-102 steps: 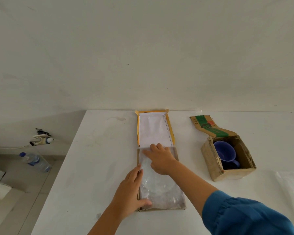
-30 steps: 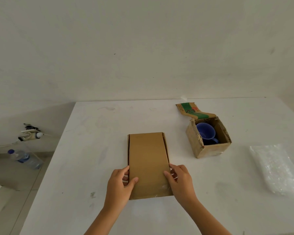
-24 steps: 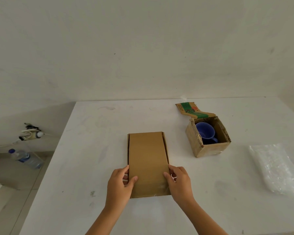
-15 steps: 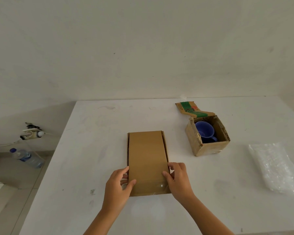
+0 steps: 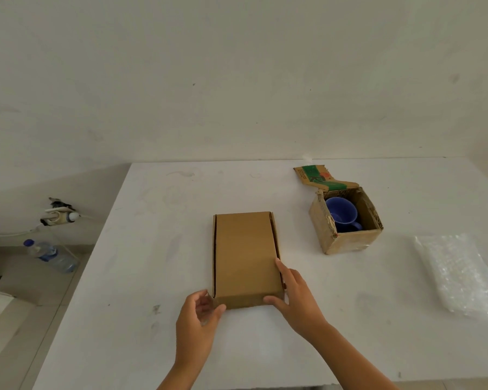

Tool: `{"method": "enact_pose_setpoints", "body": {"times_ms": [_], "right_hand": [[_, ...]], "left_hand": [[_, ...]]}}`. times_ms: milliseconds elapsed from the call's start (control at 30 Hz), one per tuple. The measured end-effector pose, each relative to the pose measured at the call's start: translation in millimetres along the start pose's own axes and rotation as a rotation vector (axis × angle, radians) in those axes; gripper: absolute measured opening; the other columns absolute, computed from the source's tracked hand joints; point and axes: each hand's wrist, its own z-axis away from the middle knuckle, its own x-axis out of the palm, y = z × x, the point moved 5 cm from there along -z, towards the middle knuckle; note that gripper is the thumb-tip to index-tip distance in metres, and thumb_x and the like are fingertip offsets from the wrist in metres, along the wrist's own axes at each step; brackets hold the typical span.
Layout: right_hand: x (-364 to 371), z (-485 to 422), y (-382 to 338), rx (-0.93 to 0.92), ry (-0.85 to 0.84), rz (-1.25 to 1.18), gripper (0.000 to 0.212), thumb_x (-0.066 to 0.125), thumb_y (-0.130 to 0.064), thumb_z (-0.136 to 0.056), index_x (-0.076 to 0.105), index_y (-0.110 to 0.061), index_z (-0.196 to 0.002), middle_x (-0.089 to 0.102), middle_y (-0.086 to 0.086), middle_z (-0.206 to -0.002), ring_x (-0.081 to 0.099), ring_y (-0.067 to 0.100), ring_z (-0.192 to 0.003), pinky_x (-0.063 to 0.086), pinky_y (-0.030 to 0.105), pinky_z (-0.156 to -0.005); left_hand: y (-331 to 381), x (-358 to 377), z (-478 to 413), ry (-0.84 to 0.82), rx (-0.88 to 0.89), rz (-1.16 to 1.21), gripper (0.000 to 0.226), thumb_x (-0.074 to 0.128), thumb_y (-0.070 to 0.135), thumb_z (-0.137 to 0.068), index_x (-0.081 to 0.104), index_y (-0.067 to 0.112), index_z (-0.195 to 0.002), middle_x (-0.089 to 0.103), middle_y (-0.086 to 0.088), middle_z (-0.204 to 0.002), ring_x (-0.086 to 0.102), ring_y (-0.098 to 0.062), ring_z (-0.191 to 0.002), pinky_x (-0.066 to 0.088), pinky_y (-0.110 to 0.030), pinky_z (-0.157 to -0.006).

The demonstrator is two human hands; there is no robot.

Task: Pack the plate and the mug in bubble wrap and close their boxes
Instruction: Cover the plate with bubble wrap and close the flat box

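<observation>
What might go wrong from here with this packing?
The flat box shows a dark gap along its left side, so its lid may spring open once the left hand and right hand let go. The mug sits bare in the open small box, with the bubble wrap lying apart; closing it so risks chips.

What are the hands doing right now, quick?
Left hand: curled round the near left corner of the flat box.
Right hand: open, pressing flat against the box's right side.
</observation>
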Motion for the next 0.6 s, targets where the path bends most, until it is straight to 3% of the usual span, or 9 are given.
{"method": "enact_pose_setpoints", "body": {"times_ms": [67,167,300,433,600], "right_hand": [[1,-4,-2,0.020,0.015,0.010,0.085,0.063,-0.041,-0.085,0.009,-0.030,-0.149,0.042,-0.002,-0.131,0.043,0.011,-0.112,0.038,0.025,-0.101],[1,-9,-4,0.021,0.003,0.060,0.082,0.058,-0.043,-0.088,0.004,-0.037,-0.149,0.044,0.000,-0.127,0.044,0.014,-0.111,0.040,0.028,-0.101],[2,-14,-5,0.032,-0.009,0.094,0.079,0.056,-0.045,-0.088,0.006,-0.037,-0.148,0.046,0.003,-0.125,0.047,0.017,-0.109,0.043,0.030,-0.100],[1,-16,-4,0.031,-0.016,0.091,0.080,0.059,-0.043,-0.087,0.009,-0.034,-0.149,0.046,0.004,-0.125,0.048,0.017,-0.109,0.044,0.031,-0.100],[0,-16,-5,0.035,-0.031,0.086,0.080,0.059,-0.041,-0.088,0.008,-0.034,-0.149,0.044,0.004,-0.128,0.047,0.018,-0.112,0.043,0.032,-0.102]], "left_hand": [[1,2,-1,0.004,-0.050,0.042,0.043,0.078,0.017,-0.072,0.057,0.019,-0.110,0.067,0.001,-0.097,0.064,-0.010,-0.090,0.047,-0.016,-0.074],[7,3,-7,0.009,-0.066,0.044,0.039,0.075,0.019,-0.076,0.058,0.020,-0.111,0.067,0.002,-0.097,0.064,-0.008,-0.088,0.046,-0.017,-0.073],[12,2,-3,0.041,-0.099,0.068,0.029,0.072,0.022,-0.078,0.062,0.020,-0.105,0.070,0.001,-0.086,0.067,-0.012,-0.080,0.053,-0.027,-0.075],[11,2,5,0.064,-0.182,0.125,0.024,0.071,0.029,-0.079,0.065,0.018,-0.099,0.071,0.000,-0.079,0.069,-0.012,-0.073,0.047,-0.019,-0.064],[11,4,8,0.038,-0.239,0.171,0.015,0.065,0.031,-0.083,0.068,0.017,-0.087,0.073,-0.002,-0.074,0.070,-0.014,-0.072,0.051,-0.025,-0.068]]}}
